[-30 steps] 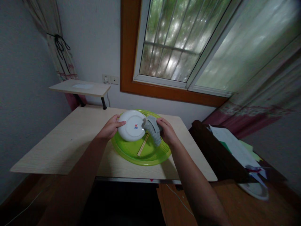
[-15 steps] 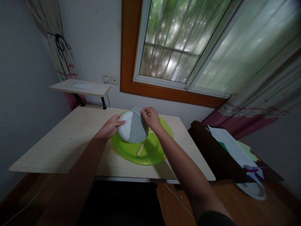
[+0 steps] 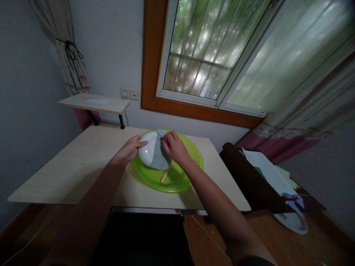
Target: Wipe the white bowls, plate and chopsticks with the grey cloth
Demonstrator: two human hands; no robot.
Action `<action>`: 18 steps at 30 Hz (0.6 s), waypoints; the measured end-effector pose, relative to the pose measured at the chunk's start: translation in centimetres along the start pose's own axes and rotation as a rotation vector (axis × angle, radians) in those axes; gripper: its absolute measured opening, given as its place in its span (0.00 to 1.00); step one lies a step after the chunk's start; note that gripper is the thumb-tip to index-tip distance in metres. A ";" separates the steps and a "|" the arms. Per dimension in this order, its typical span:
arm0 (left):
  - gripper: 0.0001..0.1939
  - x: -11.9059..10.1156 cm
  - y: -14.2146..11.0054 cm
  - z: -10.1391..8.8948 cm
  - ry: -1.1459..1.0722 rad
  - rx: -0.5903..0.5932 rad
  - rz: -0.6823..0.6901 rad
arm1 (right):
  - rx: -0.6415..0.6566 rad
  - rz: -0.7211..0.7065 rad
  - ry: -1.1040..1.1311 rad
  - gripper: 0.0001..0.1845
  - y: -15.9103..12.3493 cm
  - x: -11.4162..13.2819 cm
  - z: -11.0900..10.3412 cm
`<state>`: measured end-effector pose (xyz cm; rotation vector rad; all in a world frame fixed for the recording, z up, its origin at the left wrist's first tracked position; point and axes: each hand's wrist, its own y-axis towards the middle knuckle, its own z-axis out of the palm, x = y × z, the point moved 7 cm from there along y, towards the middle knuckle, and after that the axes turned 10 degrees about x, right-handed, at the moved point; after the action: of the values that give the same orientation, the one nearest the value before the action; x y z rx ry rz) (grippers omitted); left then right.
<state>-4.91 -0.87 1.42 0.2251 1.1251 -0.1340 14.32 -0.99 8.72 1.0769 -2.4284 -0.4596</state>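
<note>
The left hand (image 3: pixel 131 148) grasps the side of a white bowl (image 3: pixel 146 149); the right hand (image 3: pixel 176 147) grips a grey cloth (image 3: pixel 161 156) laid against it. The bowl is over a green tray (image 3: pixel 180 183), which holds chopsticks (image 3: pixel 165 174) and rests on the surface (image 3: pixel 69 162).

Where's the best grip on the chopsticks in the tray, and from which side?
Likely the near end of the chopsticks, coming from the person's side: it lies uncovered on the green tray and points that way, while the far part is hidden behind the right hand.
</note>
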 end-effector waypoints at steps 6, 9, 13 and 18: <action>0.26 0.2 0.3 -0.3 -0.002 -0.035 -0.002 | 0.104 -0.108 -0.128 0.13 -1.1 0.6 0.6; 0.27 0.1 0.3 -0.3 0.008 -0.042 0.000 | 0.128 -0.088 -0.234 0.12 -1.3 0.7 0.4; 0.27 0.2 0.4 -0.3 0.035 -0.048 -0.009 | 0.161 -0.030 -0.335 0.11 -1.5 0.9 0.3; 0.27 0.0 0.3 0.0 0.039 -0.042 -0.012 | 0.103 0.061 -0.161 0.06 -1.4 -0.1 -0.6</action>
<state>-4.86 -0.62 1.41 0.1846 1.1667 -0.1170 15.55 -1.88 8.54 1.0404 -2.6438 -0.4202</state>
